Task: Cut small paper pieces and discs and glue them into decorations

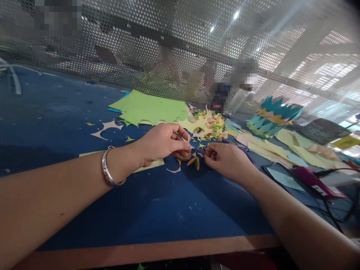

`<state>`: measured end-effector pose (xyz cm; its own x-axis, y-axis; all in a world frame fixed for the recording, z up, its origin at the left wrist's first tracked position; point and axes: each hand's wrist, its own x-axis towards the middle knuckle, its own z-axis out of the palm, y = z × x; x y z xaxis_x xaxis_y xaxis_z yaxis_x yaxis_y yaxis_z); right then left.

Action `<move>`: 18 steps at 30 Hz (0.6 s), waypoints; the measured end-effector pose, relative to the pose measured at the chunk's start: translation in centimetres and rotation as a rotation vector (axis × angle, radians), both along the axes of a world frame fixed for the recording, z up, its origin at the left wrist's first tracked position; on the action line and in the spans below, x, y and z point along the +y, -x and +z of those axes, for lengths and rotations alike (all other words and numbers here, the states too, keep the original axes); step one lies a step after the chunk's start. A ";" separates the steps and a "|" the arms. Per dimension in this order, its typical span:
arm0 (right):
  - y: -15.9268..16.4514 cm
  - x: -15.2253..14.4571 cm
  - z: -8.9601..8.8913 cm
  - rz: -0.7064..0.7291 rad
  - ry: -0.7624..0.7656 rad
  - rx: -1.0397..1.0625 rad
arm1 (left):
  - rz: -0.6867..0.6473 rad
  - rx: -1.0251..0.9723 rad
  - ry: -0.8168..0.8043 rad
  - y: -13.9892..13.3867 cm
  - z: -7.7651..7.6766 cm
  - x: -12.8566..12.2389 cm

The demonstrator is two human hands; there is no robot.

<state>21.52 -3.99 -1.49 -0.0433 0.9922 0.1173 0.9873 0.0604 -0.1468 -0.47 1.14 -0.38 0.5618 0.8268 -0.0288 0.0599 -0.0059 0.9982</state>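
Note:
My left hand [167, 144], with a silver bangle at its wrist, is closed in a pinch. A thin edge of pale paper shows at its fingertips, mostly covered by the fingers. To its right, my right hand [222, 159] has its fingers curled together just above the table; what they hold, if anything, is hidden. Between the two hands lies a small folded paper piece [194, 162], green and orange. A curved pale paper offcut [174, 167] rests by my left hand. A yellow paper sheet [150, 165] lies partly under my left wrist.
Green paper sheets [154, 107] lie ahead, beside a heap of small coloured paper pieces [212, 123]. A zigzag-edged paper stack [277, 116] stands at right, near paper strips [264, 146] and a magenta device [317, 182] with cables. A perforated metal screen [126, 48] borders the blue table [157, 213].

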 end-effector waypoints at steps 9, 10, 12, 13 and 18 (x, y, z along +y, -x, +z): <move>-0.3 -1.6 1.2 0.176 -0.216 0.309 | -0.030 0.049 0.037 0.2 0.5 -0.1; -0.2 -1.6 1.2 0.215 -0.200 0.308 | -0.029 0.057 0.047 0.2 0.5 0.0; -0.2 -1.7 1.0 0.275 -0.162 0.297 | -0.029 0.073 0.068 0.1 0.6 0.0; -0.2 -1.6 1.0 0.294 -0.148 0.289 | -0.033 0.081 0.073 0.1 0.6 0.1; -0.4 -1.5 0.9 0.330 -0.113 0.271 | -0.095 0.119 0.071 0.2 0.5 0.4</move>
